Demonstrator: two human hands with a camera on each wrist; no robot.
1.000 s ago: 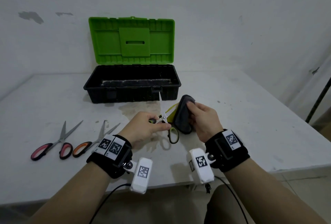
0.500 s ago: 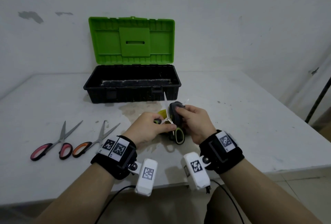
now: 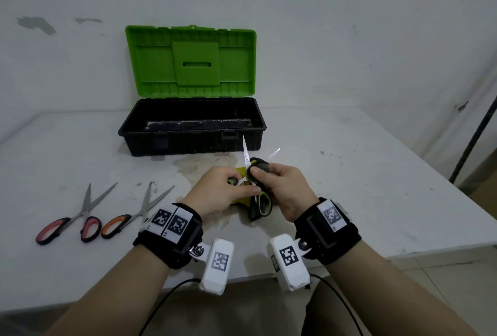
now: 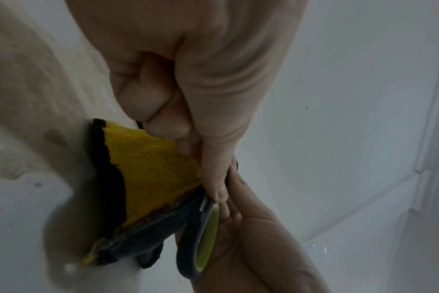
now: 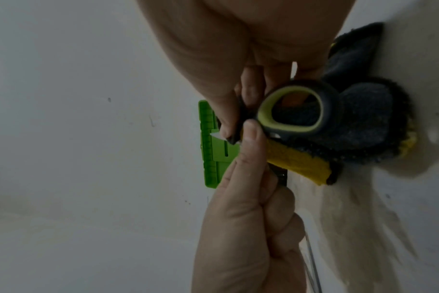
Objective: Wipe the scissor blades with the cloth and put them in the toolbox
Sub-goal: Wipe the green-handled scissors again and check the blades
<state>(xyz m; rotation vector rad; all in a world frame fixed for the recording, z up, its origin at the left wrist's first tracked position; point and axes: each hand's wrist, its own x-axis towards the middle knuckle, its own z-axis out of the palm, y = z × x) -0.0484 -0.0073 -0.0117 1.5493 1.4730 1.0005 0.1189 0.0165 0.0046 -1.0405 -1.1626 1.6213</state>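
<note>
Head view: left hand (image 3: 223, 190) grips green-handled scissors (image 3: 262, 202) at frame centre, blades spread; right hand (image 3: 282, 188) pinches cloth (image 3: 259, 165) on a blade. Open toolbox (image 3: 192, 131) behind on worktop (image 3: 349, 174).
Left wrist: cloth yellow side (image 4: 148, 170).
Right wrist: handle loop (image 5: 292, 111).

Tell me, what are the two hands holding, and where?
The left hand pinches the green-handled scissors near the handles. The right hand grips the grey-and-yellow cloth, folded around one blade.
</note>
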